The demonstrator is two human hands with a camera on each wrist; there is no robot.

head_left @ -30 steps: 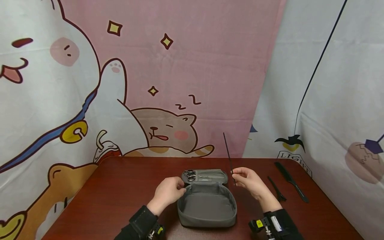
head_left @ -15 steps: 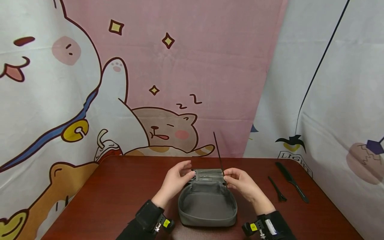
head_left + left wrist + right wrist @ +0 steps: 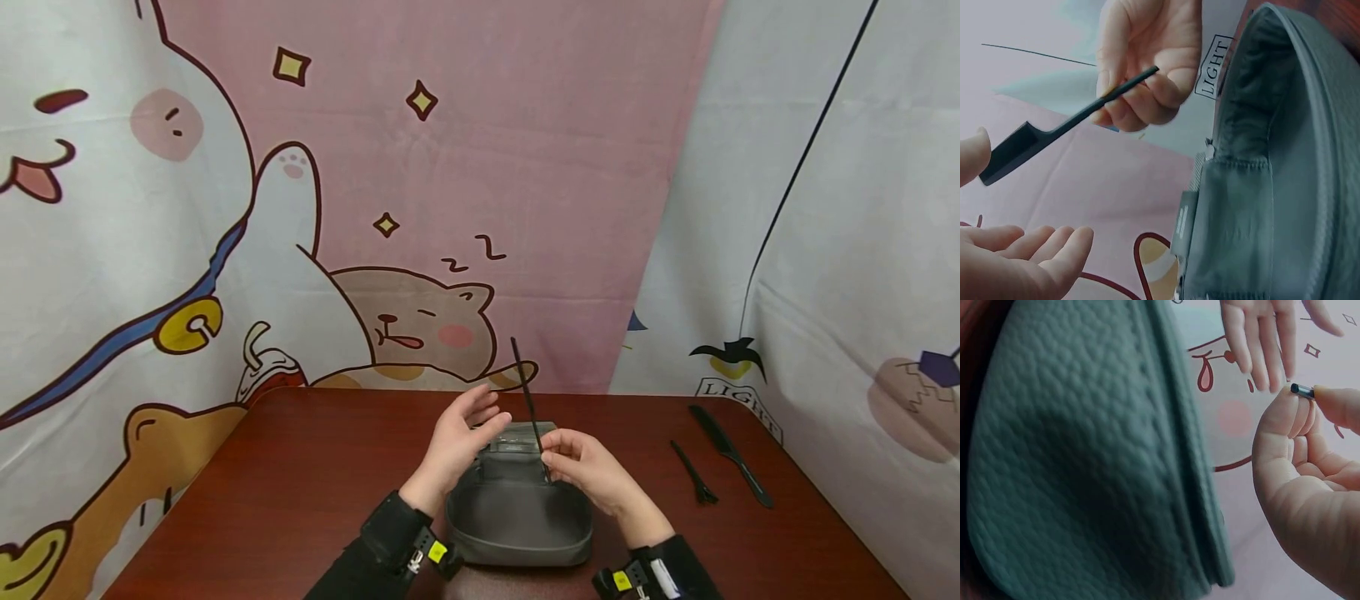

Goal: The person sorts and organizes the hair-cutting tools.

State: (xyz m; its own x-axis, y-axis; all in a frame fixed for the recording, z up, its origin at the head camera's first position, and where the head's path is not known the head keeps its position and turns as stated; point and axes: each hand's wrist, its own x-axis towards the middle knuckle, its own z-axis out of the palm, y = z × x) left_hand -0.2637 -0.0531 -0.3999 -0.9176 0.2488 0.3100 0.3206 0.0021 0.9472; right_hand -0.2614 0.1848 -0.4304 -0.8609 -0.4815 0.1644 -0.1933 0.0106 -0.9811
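Note:
In the head view my right hand (image 3: 588,471) pinches a slim black comb (image 3: 527,396), held upright above the grey case. The left wrist view shows its handle between thumb and fingers, with the broad toothed part of the comb (image 3: 1016,150) pointing away. My left hand (image 3: 461,437) is beside the comb, fingers extended and apart from the thumb; in the left wrist view its thumb tip (image 3: 972,156) lies by the comb's broad end, and I cannot tell whether they touch. Below both hands the grey zip case (image 3: 517,550) lies open, its lid (image 3: 517,435) folded back and partly hidden.
To the right on the dark red table (image 3: 315,467) lie a black hair clip (image 3: 693,473) and a longer black comb (image 3: 727,454). A printed cartoon cloth (image 3: 562,167) hangs behind the table.
The right hand has carried the comb leftward from the case's right side to over the case. My left hand has risen from the case's left edge and moved right, toward the comb.

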